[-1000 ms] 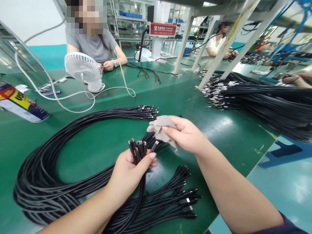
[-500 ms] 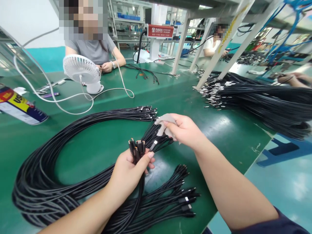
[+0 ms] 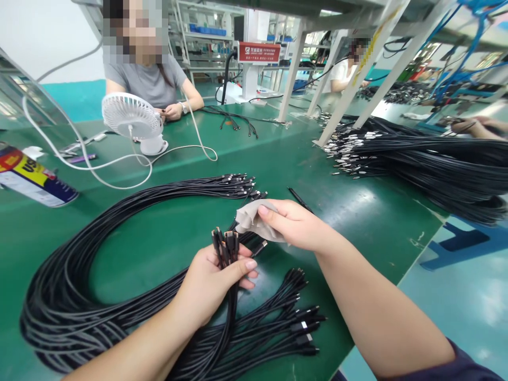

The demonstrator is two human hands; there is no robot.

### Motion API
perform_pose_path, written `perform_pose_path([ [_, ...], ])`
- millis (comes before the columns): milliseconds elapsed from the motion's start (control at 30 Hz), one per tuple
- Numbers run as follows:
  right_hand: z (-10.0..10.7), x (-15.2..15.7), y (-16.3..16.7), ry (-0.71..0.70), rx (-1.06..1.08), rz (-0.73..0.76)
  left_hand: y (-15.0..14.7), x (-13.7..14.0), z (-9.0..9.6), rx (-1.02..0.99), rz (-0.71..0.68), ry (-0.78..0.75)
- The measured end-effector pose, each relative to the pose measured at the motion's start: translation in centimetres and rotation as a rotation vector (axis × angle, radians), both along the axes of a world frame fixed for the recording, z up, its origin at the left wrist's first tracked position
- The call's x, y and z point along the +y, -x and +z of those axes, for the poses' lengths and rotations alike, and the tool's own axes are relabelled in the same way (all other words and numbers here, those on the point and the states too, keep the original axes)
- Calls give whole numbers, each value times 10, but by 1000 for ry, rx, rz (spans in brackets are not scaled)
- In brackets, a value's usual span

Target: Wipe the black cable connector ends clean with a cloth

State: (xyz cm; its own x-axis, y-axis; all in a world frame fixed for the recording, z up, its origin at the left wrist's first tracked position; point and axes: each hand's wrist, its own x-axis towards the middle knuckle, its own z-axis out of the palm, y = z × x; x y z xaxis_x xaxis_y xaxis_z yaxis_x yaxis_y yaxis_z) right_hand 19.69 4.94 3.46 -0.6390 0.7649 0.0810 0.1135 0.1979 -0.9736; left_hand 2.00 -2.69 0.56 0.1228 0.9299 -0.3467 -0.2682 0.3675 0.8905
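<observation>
Left hand [image 3: 210, 275]: fingers [image 3: 238, 270] curl around a bunch of black cables [image 3: 225, 254], plugs [image 3: 229, 239] upward, above the green surface [image 3: 159, 243]. Right hand [image 3: 297, 225]: fingers pinch a grey cloth [image 3: 254, 218], just beside the plugs. Looped cables [image 3: 57, 286]: on the surface, mostly left of both hands.

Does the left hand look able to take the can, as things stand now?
Probably not: the left hand grips a bunch of plugs, and the can is well off to the left, past the looped cables.
</observation>
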Motion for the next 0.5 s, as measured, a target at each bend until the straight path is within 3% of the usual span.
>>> perform_pose_path([
  [200,-2,2,0,93,70,-11,-1,2,7,-102,25,84],
  [500,1,-4,2,82,30,5,0,1,13,-203,-27,114],
])
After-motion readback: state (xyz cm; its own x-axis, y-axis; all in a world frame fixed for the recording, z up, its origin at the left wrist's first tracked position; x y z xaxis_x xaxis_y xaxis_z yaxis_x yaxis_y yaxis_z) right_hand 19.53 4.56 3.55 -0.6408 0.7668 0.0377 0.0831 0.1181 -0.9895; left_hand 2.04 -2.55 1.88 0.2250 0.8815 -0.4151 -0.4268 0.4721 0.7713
